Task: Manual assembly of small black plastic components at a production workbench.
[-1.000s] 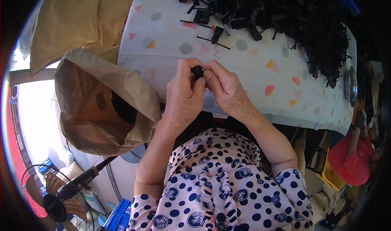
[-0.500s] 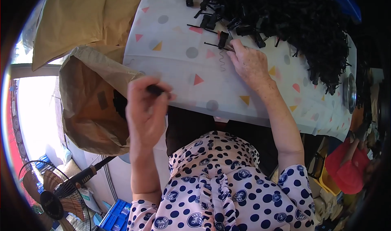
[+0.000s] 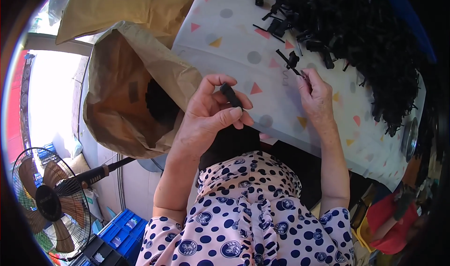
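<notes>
My left hand [image 3: 208,113] is closed on a short, stubby black plastic part [image 3: 230,95], gripped between thumb and fingers above the near left edge of the table. Over the tabletop, the thumb and fingers of my right hand [image 3: 319,102] pinch the end of a thin black rod. On that rod sits a small black moulded plastic piece [image 3: 293,59], near the loose pieces. A large heap of similar black plastic pieces [image 3: 356,36] with thin stems covers the far right of the table, several strays lying along its left side.
A patterned white cover [image 3: 225,55] lies over the table. Left of it, an open brown paper sack [image 3: 185,76] has dark contents. A standing fan [image 3: 49,202] and blue crates [image 3: 124,233] are at lower left. A metal bowl [image 3: 410,139] stands at the right edge.
My left hand has come right, away from the sack, and its black part shows clearly. The right hand now has the stemmed piece angled, nearer to me. The view has shifted.
</notes>
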{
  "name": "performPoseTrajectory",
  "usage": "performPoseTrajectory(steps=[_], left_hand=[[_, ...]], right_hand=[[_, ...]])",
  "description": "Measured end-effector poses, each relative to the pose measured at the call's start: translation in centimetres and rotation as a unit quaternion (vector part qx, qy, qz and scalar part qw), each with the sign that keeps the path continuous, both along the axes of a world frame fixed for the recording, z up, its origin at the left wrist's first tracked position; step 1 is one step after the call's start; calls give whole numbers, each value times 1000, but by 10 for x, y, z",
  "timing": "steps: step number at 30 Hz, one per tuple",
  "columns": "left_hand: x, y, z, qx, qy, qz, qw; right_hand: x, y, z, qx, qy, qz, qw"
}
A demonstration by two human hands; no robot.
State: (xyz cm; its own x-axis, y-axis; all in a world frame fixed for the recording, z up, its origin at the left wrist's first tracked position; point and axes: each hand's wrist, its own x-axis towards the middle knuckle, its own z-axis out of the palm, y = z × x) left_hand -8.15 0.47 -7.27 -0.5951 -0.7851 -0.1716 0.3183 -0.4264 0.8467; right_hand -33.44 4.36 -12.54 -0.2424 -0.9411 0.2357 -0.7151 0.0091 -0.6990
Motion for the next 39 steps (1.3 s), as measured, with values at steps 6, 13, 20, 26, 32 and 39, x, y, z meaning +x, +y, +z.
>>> performPoseTrajectory(steps=[6,13,20,26,32,39], left_hand=[[-2,5,-2,27,4,-12,1000],[11,9,0,-51,-65,51,995],[75,-9,10,-573,-641,153,487],[-4,15,9,-65,-133,2,989],[-43,5,-21,105,45,-98,989],[-59,11,-32,151,84,-131,976]], right_hand=[[6,7,2,20,-45,-2,999],[12,9,2,-2,-61,3,998],[17,17,4,-28,-132,41,990],[33,33,22,-23,-188,101,977],[37,49,14,-87,-193,167,963],[25,71,5,-46,-207,146,966]])
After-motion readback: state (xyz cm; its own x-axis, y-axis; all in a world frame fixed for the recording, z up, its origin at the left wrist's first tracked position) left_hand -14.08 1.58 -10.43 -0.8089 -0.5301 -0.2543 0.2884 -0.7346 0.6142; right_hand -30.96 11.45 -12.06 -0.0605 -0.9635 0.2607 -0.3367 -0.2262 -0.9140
